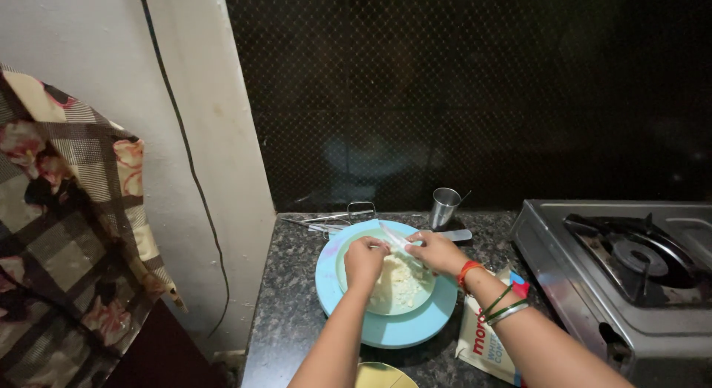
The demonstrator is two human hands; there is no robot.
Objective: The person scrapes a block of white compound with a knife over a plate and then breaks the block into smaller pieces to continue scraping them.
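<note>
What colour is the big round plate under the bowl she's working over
Light blue. The round plate shows best in the head view, under the pale green bowl.

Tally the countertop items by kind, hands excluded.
Round blue board: 1
Green plate with white crumbles: 1
Steel tumbler: 1
Tongs: 1
Printed packet: 1
Gas stove: 1
Total: 6

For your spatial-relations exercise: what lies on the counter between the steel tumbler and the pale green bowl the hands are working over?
In the head view, a knife handle lies between the steel tumbler and the green bowl, beside the right hand.
</note>
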